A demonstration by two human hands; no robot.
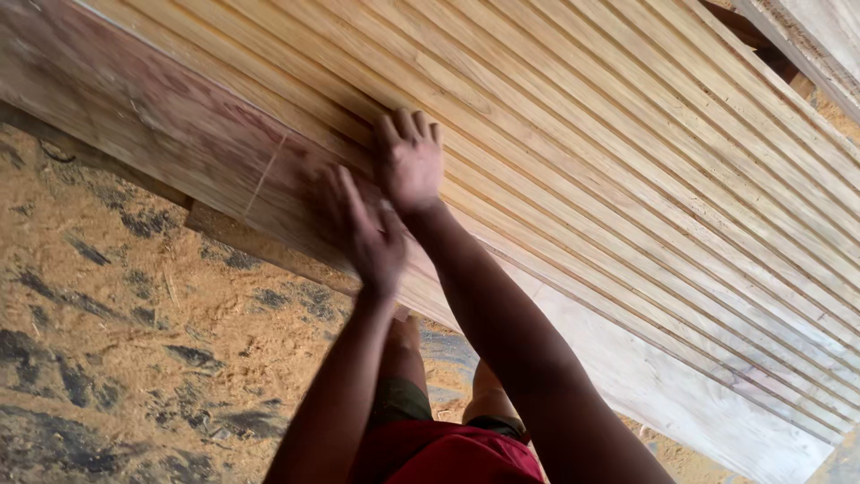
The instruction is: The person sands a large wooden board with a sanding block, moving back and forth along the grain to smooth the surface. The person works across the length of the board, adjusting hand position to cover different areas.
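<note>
While sawdust point(116, 358) is covering the floor below, a stack of grooved wooden planks point(627, 170) is lying edge to edge. The right hand point(410, 161) is pressing flat on them, grip open and empty; the blurred left hand point(372, 235) is hovering open beside it.

Pale yellow striped planks point(627, 161), reddish-brown board point(152, 125), tan sawdust floor point(107, 358).

No packages, labels, signs or screens show anywhere in the head view; nothing printed or lit is in sight.
</note>
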